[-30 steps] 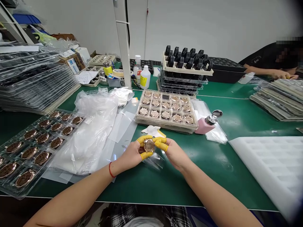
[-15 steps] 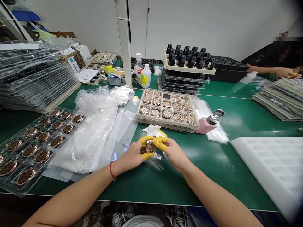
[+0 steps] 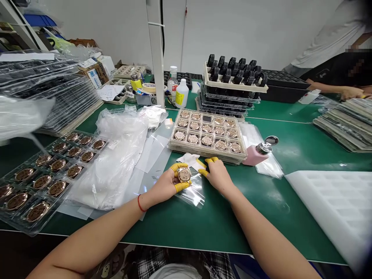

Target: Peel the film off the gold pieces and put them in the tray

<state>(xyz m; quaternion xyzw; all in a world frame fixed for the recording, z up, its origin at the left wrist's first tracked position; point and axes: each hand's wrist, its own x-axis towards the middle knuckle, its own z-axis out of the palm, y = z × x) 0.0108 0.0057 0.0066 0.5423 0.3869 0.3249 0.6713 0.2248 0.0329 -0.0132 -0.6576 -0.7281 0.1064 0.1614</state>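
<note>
My left hand (image 3: 165, 186), in yellow finger cots, holds a round rose-gold watch case (image 3: 184, 174) by its edges between thumb and fingers. Its marked back faces up. My right hand (image 3: 218, 176), also in yellow finger cots, is off the case, at the table just right of it. Its thumb and fingers are apart, beside a flat yellow piece (image 3: 200, 165) and a crumpled white cloth (image 3: 188, 159); whether they touch these I cannot tell. A clear plastic bag (image 3: 195, 193) lies under the watch case.
Behind my hands stands a stacked tray (image 3: 207, 150) of watch cases. Another clear tray (image 3: 69, 186) lies left, near plastic bags (image 3: 116, 162). A pink pump bottle (image 3: 255, 155) and white foam tray (image 3: 328, 201) are right. A co-worker's hand (image 3: 351, 93) is far right.
My right hand has let go of the watch case and moved right and away from me. A whitish translucent sheet has come in at the left, and another person stands behind the co-worker.
</note>
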